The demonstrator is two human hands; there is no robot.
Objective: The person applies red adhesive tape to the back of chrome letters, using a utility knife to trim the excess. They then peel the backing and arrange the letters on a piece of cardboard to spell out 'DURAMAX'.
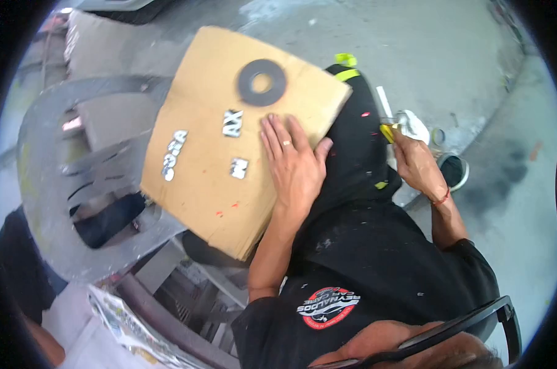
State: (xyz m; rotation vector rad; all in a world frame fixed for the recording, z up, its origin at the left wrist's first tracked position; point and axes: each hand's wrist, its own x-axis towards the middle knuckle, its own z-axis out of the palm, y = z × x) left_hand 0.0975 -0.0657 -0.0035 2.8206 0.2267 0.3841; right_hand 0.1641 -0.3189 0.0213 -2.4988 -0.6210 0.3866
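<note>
My left hand (294, 163) lies flat on a cardboard sheet (192, 80), fingers stretched out and a ring on one of them. The cardboard rests partly over my lap. Left of my fingers are silver letter emblems (232, 123) reading "AX", a single silver letter piece (239, 168) and a joined row of silver letters (174, 155). A dark grey tape roll (262, 82) lies flat just above my fingertips. Beside my right leg, my right hand (417, 163) is closed on what looks like a yellow cutter knife (387, 133). A thin white strip (384, 101) extends above it.
A grey plastic chair (41, 184) stands at the left, next to the cardboard. On the floor at the right are a white crumpled item (414, 126) and an open container (454, 169). Part of a vehicle (112, 5) shows at the top left.
</note>
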